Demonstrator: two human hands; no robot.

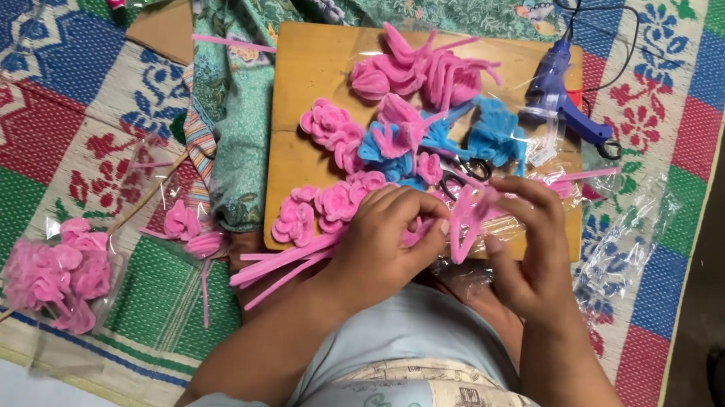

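Both hands meet just above the near edge of the bare wooden board, and I see them closed on fuzzy pink pipe-cleaner work. Left hand is curled shut around a bundle of long pink pipe-cleaner stems that stick out past the wrist towards the lap. Right hand pinches, with fingers close together, a looped pink pipe-cleaner petal shape held upright between the two hands, right beside the left thumb.

What I judge could go wrong: the petal loop is thin and springy, so a loosened pinch could let it unwind or flatten. The stems are many and only gripped at one end, so a few could slide out and fall onto the lap or the patterned woven mat.

On the board, finished pink pipe-cleaner flowers and blue pipe-cleaner flowers lie crowded just beyond the knuckles; a sweep of either hand could knock them off. Black-handled scissors lie just beyond the right fingertips, partly hidden, so a blind reach could catch them. A blue glue gun rests at the far right corner with its cord looping nearby; I cannot tell whether it is hot. Clear plastic wrappers could snag on loose stems.
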